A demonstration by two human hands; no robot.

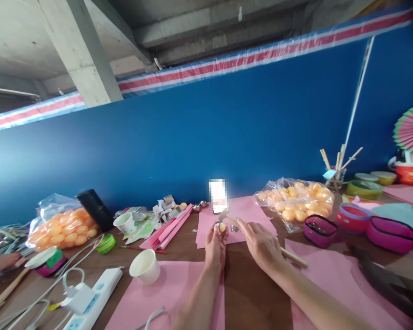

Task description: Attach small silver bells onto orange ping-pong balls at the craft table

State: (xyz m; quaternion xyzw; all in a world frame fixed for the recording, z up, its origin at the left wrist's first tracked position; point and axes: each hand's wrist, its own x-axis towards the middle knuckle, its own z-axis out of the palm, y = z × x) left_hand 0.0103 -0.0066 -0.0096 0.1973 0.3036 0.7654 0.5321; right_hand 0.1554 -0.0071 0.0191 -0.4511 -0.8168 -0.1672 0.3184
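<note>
In the head view, the left hand has its fingertips pinched on a small, rounded, pale-yellow piece, held up just above the table's middle. The right hand is closed around a slim wooden stick; its smooth, pale shaft passes under the palm, and its far end points toward the yellow piece. Whether the two touch is too small to tell.

Small shiny metallic bits lie beyond the fingers on flat, matte pink paper. Narrow folded pink strips lie to the left, and a tapered white paper cup stands nearer, on another pink sheet. Glossy, crinkled clear plastic bags hold round orange balls: one bag at left, one at right. A purple fabric pouch sits beside the right one, on the brown tabletop.
</note>
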